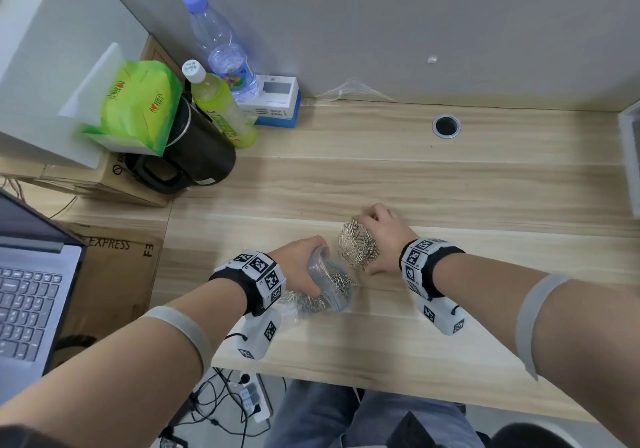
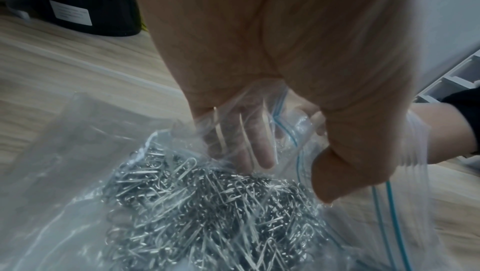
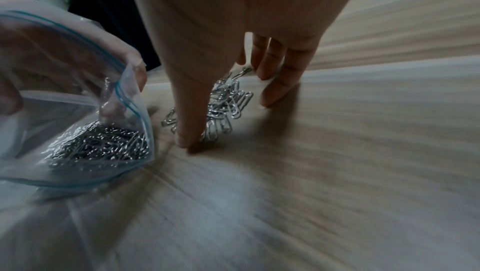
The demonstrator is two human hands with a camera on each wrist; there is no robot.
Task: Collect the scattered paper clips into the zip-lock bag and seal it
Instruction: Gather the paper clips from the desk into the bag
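A clear zip-lock bag (image 1: pixel 327 286) (image 2: pixel 78 172) (image 3: pixel 52 111) with a blue seal line lies on the wooden desk, mouth open and many silver paper clips inside. My left hand (image 1: pixel 299 264) (image 2: pixel 298 111) grips its mouth, fingers inside and thumb outside. A pile of loose paper clips (image 1: pixel 358 245) (image 3: pixel 226 105) lies just right of the bag. My right hand (image 1: pixel 382 236) (image 3: pixel 233 70) cups over that pile, with thumb and fingertips touching the desk around it.
A black jug (image 1: pixel 194 149), a green drink bottle (image 1: pixel 218 104), a water bottle (image 1: pixel 221 42), a green tissue pack (image 1: pixel 138 101) and a small box (image 1: pixel 273 101) stand at the back left. A laptop (image 1: pixel 31 274) sits far left. A cable hole (image 1: pixel 446 125) lies behind.
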